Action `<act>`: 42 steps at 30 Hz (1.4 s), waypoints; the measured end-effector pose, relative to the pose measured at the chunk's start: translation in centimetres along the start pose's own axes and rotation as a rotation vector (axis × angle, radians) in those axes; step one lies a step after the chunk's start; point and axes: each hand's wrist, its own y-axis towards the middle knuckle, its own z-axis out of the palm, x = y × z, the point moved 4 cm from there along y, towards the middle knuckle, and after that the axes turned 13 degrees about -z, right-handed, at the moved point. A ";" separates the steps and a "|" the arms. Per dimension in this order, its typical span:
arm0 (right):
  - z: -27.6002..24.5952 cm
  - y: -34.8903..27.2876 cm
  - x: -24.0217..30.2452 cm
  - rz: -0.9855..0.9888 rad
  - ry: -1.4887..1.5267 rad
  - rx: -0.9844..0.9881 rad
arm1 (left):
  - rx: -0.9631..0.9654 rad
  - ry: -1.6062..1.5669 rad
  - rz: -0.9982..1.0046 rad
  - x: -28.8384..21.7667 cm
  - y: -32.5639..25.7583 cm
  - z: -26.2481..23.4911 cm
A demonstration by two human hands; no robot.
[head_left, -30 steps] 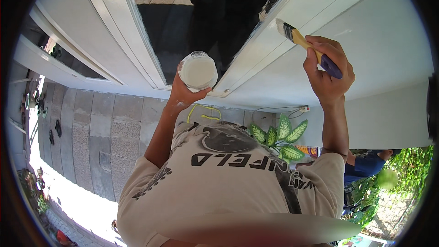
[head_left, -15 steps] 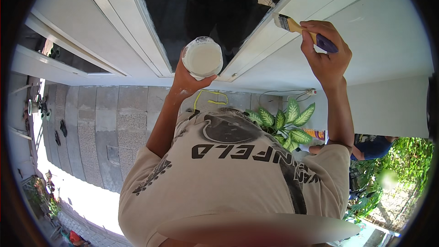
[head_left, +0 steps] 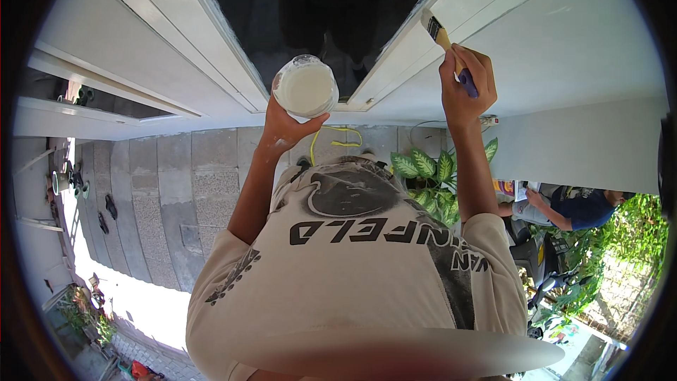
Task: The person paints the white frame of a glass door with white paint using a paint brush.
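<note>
While raised, R hand (head_left: 465, 85) grip round brush (head_left: 443, 37).

House exterior: white wall (head_left: 585, 63), paved yard (head_left: 176, 197)

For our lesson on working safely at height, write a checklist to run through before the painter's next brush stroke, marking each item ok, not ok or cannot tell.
1. Paintbrush gripped firmly in right hand: ok.
2. Bristles touching the white frame: ok.
3. Cup of white paint held level in left hand: ok.
4. Paint left in the cup: ok.
5. Footing secure: cannot tell, feet hidden.
6. Ground below free of people: not ok, a person sits near the potted plant.
</note>
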 end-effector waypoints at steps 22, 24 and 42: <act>4.7 -9.4 -0.2 0.042 0.192 0.454 | 0.178 0.092 -0.086 1.9 1.3 -0.1; 3.8 -6.8 -0.6 0.002 0.132 0.368 | 0.184 0.098 -0.089 1.9 1.3 -0.1; 6.4 -12.3 2.6 0.341 0.098 0.093 | 0.176 0.022 -0.023 1.9 1.6 0.3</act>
